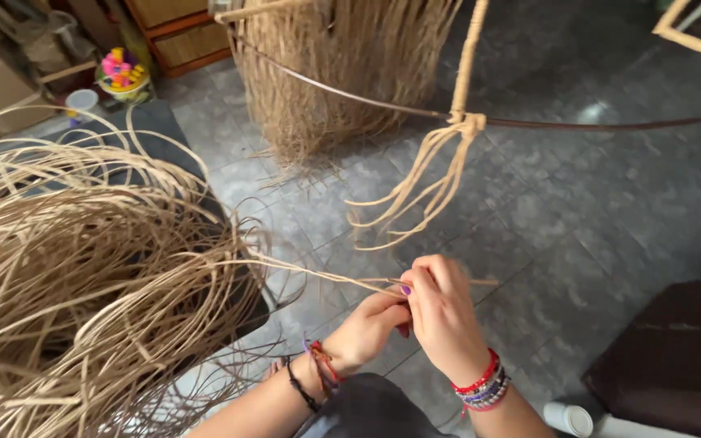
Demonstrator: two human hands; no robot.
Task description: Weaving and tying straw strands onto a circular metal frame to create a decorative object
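Both forearms rise from the bottom edge and meet low in the middle. The left hand (367,328) comes in from the lower left, palm turned inward, its fingers pinched on a thin pale fibre strand (318,276). The right hand (444,312) sits just beside it and partly over it, back toward the camera, fingers curled down and gripping the same strand where its short end pokes out to the right. The two hands touch at the fingertips. Beaded bracelets ring both wrists.

The strand runs left from the hands into a big loose heap of fibre (83,276) that fills the left side and is cut off by the left and bottom edges. Above the hands a knotted tassel of strands (440,162) hangs from a thin dark rod (594,126) crossing the upper part, well apart from the hands. Between them lies open grey tiled floor (578,211). A dark brown stool (675,357) stands at the lower right, near the right forearm.

The exact hold under the right fingers is hidden. A second hanging bundle (334,65) is cut off at the top.
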